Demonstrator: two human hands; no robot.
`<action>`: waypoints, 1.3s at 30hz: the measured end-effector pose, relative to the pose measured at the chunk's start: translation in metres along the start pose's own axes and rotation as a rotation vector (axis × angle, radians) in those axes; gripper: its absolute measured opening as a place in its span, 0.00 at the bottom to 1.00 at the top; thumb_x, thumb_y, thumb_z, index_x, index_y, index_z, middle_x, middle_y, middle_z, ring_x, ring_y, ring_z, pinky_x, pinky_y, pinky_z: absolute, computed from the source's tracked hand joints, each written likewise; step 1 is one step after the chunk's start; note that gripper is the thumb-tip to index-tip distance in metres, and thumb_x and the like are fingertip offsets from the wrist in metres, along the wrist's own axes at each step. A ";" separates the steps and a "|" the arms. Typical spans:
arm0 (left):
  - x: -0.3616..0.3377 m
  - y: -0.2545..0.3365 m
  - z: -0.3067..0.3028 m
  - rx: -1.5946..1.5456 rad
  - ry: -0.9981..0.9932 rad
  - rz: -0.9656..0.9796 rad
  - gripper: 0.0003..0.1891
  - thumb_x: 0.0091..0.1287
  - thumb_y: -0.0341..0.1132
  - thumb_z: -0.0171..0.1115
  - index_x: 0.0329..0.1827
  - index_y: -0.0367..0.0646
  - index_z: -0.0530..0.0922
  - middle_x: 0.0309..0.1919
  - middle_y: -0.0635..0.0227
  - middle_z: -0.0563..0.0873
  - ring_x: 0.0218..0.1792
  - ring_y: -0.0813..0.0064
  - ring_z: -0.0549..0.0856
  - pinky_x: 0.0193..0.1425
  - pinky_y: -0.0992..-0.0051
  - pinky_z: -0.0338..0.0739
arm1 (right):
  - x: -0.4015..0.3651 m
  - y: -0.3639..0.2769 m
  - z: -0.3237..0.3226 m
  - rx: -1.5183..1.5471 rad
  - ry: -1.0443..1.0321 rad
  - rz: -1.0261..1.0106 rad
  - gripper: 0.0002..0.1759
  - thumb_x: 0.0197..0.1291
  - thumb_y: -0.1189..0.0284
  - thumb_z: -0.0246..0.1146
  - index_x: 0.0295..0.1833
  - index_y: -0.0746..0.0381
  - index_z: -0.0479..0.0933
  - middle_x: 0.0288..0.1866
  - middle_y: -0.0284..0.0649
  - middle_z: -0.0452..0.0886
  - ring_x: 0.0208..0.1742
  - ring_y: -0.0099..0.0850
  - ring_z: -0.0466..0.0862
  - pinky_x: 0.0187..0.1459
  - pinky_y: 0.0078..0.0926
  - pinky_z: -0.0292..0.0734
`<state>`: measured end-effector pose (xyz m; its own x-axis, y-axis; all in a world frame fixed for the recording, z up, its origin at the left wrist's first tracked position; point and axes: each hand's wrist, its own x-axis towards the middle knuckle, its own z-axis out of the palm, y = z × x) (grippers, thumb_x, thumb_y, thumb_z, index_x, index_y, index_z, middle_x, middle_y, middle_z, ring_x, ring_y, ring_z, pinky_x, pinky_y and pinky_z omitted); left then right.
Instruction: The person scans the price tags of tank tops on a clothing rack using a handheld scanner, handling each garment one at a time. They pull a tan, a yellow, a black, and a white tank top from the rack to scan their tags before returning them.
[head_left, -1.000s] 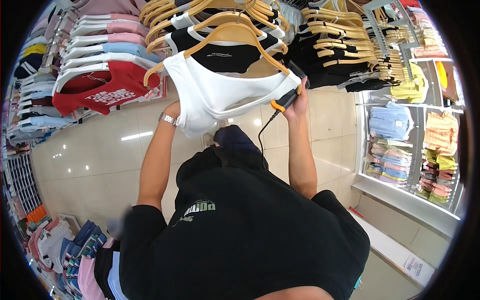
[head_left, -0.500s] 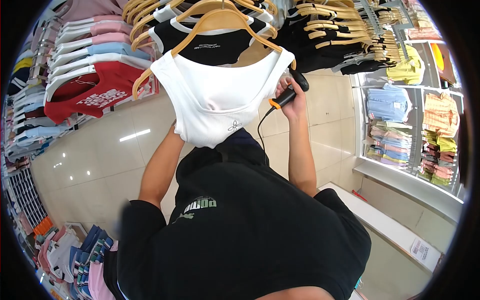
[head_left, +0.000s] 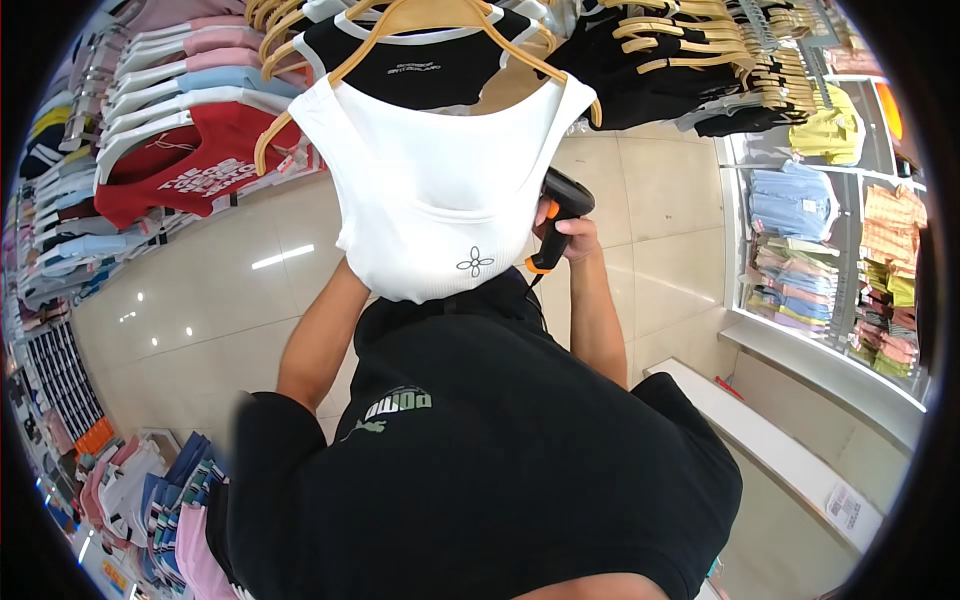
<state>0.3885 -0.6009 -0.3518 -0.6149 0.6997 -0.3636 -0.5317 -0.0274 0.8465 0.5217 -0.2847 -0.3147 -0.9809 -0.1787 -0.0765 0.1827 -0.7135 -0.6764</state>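
A white sleeveless top (head_left: 435, 160) with a small flower outline hangs on a wooden hanger (head_left: 430, 18) in front of me. My right hand (head_left: 572, 236) is wrapped round a black and orange handheld scanner (head_left: 560, 215), close beside the top's right edge. A cable runs down from the scanner. The top hides my left hand; only the forearm shows, reaching up behind the garment's lower left side. Behind the white top hangs a black top with white trim (head_left: 400, 68).
Pink, white and blue garments and a red shirt (head_left: 185, 165) hang at the left. Black clothes (head_left: 650, 85) on wooden hangers are at the upper right. Shelving with shirts (head_left: 790, 205) stands at the right, above a white ledge (head_left: 770, 450). Folded clothes lie at the lower left.
My right hand has moved down with the scanner, which has turned more upright. The white top appears slightly larger and more face-on, and its hanger sits higher in view.
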 end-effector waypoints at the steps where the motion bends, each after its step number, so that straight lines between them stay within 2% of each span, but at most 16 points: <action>1: -0.005 0.001 0.002 -0.012 -0.016 -0.006 0.34 0.78 0.46 0.54 0.79 0.35 0.57 0.75 0.53 0.68 0.74 0.60 0.69 0.78 0.57 0.64 | 0.003 -0.002 -0.003 -0.041 -0.070 0.035 0.30 0.48 0.74 0.66 0.61 0.67 0.74 0.45 0.46 0.85 0.51 0.36 0.80 0.59 0.36 0.71; 4: -0.025 0.005 0.005 -0.067 -0.073 -0.026 0.34 0.78 0.47 0.54 0.79 0.35 0.57 0.76 0.53 0.67 0.75 0.60 0.68 0.78 0.56 0.63 | -0.008 -0.007 0.003 -0.066 0.007 0.080 0.31 0.45 0.76 0.66 0.61 0.68 0.75 0.46 0.48 0.86 0.49 0.36 0.81 0.56 0.34 0.72; 7: -0.044 0.007 0.011 -0.153 -0.132 -0.026 0.35 0.78 0.47 0.54 0.80 0.35 0.56 0.76 0.53 0.66 0.75 0.59 0.68 0.78 0.56 0.63 | -0.017 -0.017 0.011 -0.175 -0.044 0.041 0.33 0.44 0.75 0.68 0.62 0.68 0.75 0.48 0.50 0.86 0.49 0.37 0.81 0.55 0.35 0.72; 9: -0.056 0.006 0.015 -0.250 -0.155 -0.014 0.35 0.78 0.48 0.54 0.80 0.36 0.55 0.77 0.53 0.66 0.76 0.59 0.67 0.79 0.55 0.62 | -0.024 -0.028 0.021 -0.202 -0.085 0.081 0.34 0.44 0.77 0.69 0.63 0.68 0.75 0.49 0.51 0.86 0.53 0.38 0.82 0.58 0.35 0.72; 12: -0.076 -0.002 0.021 -0.544 -0.154 0.085 0.36 0.78 0.48 0.54 0.80 0.36 0.55 0.77 0.53 0.65 0.76 0.58 0.66 0.79 0.55 0.62 | -0.038 -0.035 0.014 -0.237 -0.151 0.182 0.35 0.45 0.78 0.69 0.65 0.67 0.75 0.53 0.53 0.86 0.57 0.38 0.81 0.62 0.36 0.71; 15: -0.097 -0.013 0.022 -0.930 -0.139 0.268 0.37 0.78 0.49 0.54 0.81 0.36 0.54 0.78 0.53 0.64 0.77 0.58 0.65 0.79 0.54 0.61 | -0.048 -0.044 0.030 -0.271 -0.128 0.227 0.36 0.46 0.78 0.70 0.66 0.67 0.74 0.56 0.54 0.85 0.59 0.38 0.81 0.64 0.37 0.70; 17: -0.112 -0.008 0.024 -1.048 -0.119 0.345 0.37 0.78 0.49 0.54 0.81 0.36 0.54 0.78 0.53 0.64 0.77 0.57 0.65 0.79 0.54 0.61 | -0.053 -0.042 0.027 -0.282 -0.147 0.221 0.36 0.48 0.78 0.69 0.67 0.68 0.74 0.58 0.54 0.84 0.61 0.39 0.80 0.66 0.37 0.68; 20: -0.135 -0.004 0.034 -0.913 -0.012 0.289 0.37 0.78 0.49 0.55 0.81 0.37 0.53 0.78 0.54 0.64 0.77 0.57 0.66 0.79 0.54 0.62 | -0.058 -0.043 0.029 -0.264 -0.176 0.189 0.36 0.48 0.78 0.69 0.67 0.68 0.74 0.58 0.53 0.84 0.61 0.39 0.80 0.66 0.37 0.68; 22: -0.143 -0.025 0.019 -0.674 0.230 0.251 0.37 0.77 0.46 0.58 0.80 0.37 0.54 0.77 0.55 0.66 0.75 0.58 0.68 0.77 0.56 0.66 | -0.061 -0.045 0.033 -0.265 -0.153 0.217 0.36 0.47 0.79 0.69 0.67 0.68 0.74 0.59 0.53 0.84 0.62 0.39 0.80 0.66 0.38 0.69; 25: -0.137 0.009 0.056 -0.412 0.402 0.235 0.35 0.73 0.37 0.65 0.77 0.34 0.60 0.72 0.55 0.73 0.70 0.61 0.76 0.72 0.62 0.74 | -0.060 -0.052 0.046 -0.283 -0.127 0.239 0.36 0.47 0.79 0.69 0.67 0.68 0.74 0.60 0.53 0.83 0.63 0.39 0.79 0.66 0.39 0.70; 28: -0.126 0.020 0.071 -0.299 0.516 0.241 0.31 0.68 0.29 0.69 0.71 0.30 0.67 0.64 0.55 0.80 0.62 0.64 0.82 0.65 0.66 0.79 | -0.055 -0.051 0.050 -0.325 -0.158 0.244 0.36 0.47 0.78 0.69 0.67 0.68 0.74 0.60 0.52 0.83 0.64 0.39 0.79 0.65 0.39 0.71; 30: -0.123 0.025 0.078 -0.293 0.580 0.238 0.28 0.67 0.27 0.69 0.68 0.28 0.70 0.61 0.53 0.82 0.59 0.65 0.84 0.63 0.67 0.80 | -0.055 -0.053 0.056 -0.333 -0.156 0.265 0.37 0.47 0.78 0.70 0.67 0.68 0.74 0.60 0.52 0.84 0.63 0.39 0.79 0.66 0.39 0.71; 34: -0.124 0.022 0.076 -0.324 0.610 0.230 0.27 0.66 0.27 0.70 0.66 0.27 0.72 0.59 0.51 0.83 0.57 0.65 0.85 0.62 0.67 0.81 | -0.057 -0.057 0.053 -0.380 -0.136 0.278 0.37 0.46 0.77 0.70 0.67 0.68 0.74 0.60 0.52 0.84 0.63 0.39 0.80 0.66 0.38 0.70; 39: -0.129 0.016 0.067 -0.342 0.545 0.254 0.26 0.69 0.28 0.68 0.67 0.27 0.71 0.59 0.52 0.83 0.57 0.65 0.85 0.62 0.67 0.81 | -0.059 -0.053 0.046 -0.343 -0.104 0.233 0.36 0.48 0.76 0.68 0.68 0.69 0.74 0.59 0.52 0.84 0.62 0.39 0.80 0.64 0.37 0.69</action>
<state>0.4985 -0.6438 -0.2649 -0.9019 0.1854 -0.3901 -0.4315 -0.4288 0.7937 0.5731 -0.2675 -0.2412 -0.9008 -0.3887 -0.1936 0.3487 -0.3820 -0.8559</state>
